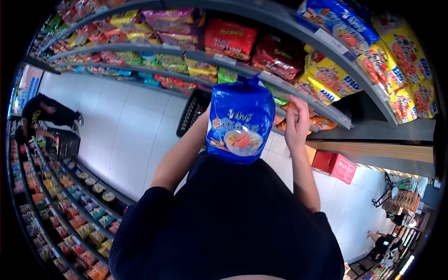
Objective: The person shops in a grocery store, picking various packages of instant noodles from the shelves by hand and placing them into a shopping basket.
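The left hand (206, 115), fingers hidden, holds a blue pack (241, 122) before the torso; its white lettering is too blurred to read. The right hand (297, 122), fingers loosely bent, hovers apart, near yellow "BIG" packs (332, 77).

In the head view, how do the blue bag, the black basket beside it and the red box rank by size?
1. Blue bag
2. Red box and black basket look alike; basket partly hidden.
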`<act>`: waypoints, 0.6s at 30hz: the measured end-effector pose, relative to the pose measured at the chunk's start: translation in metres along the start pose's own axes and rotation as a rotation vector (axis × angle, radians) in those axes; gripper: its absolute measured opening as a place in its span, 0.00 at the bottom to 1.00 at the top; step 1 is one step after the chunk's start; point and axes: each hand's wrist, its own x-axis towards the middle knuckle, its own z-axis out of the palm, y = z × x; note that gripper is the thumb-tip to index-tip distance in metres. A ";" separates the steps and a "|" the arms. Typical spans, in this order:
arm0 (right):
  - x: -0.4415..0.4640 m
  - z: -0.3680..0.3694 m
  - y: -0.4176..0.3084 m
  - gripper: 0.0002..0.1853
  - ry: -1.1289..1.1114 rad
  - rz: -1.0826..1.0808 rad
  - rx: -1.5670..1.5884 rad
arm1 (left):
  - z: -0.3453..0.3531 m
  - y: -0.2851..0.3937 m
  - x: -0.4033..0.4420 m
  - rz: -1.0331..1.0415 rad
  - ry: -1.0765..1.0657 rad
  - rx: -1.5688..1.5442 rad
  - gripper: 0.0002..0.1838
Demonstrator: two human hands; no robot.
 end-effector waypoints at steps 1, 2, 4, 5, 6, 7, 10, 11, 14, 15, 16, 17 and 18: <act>0.017 0.001 -0.016 0.14 -0.073 -0.171 -0.207 | -0.007 -0.006 0.000 -0.037 -0.016 0.019 0.26; 0.030 0.008 -0.024 0.14 -0.154 -0.207 -0.158 | -0.011 -0.013 0.000 -0.059 -0.031 0.041 0.26; 0.054 0.026 -0.029 0.15 -0.368 -0.209 -0.051 | -0.019 -0.025 -0.002 -0.098 -0.057 0.069 0.27; 0.066 0.040 -0.027 0.14 -0.453 -0.182 0.013 | -0.023 -0.030 -0.005 -0.113 -0.059 0.083 0.27; 0.076 0.050 -0.029 0.15 -0.614 -0.073 0.044 | -0.027 -0.037 -0.007 -0.122 -0.063 0.087 0.27; 0.085 0.059 -0.030 0.15 -0.773 0.031 0.077 | -0.030 -0.043 -0.009 -0.132 -0.063 0.098 0.27; 0.088 0.077 -0.029 0.15 -0.849 -0.055 0.049 | -0.041 -0.057 -0.012 -0.142 -0.060 0.124 0.28; 0.086 0.078 -0.029 0.15 -0.871 -0.071 0.031 | -0.046 -0.063 -0.013 -0.145 -0.059 0.124 0.28; 0.063 0.077 -0.014 0.13 -0.776 -0.067 0.062 | -0.061 -0.080 -0.022 -0.148 -0.047 0.112 0.28; 0.055 0.079 -0.007 0.12 -0.744 -0.072 0.076 | -0.065 -0.086 -0.023 -0.147 -0.048 0.110 0.29; 0.048 0.080 0.000 0.13 -0.775 0.000 0.091 | -0.071 -0.090 -0.025 -0.145 -0.042 0.104 0.29; 0.041 0.082 0.009 0.13 -0.805 0.076 0.103 | -0.077 -0.094 -0.025 -0.142 -0.041 0.102 0.29; 0.033 0.087 0.020 0.14 -0.833 0.152 0.111 | -0.083 -0.098 -0.023 -0.145 -0.038 0.089 0.29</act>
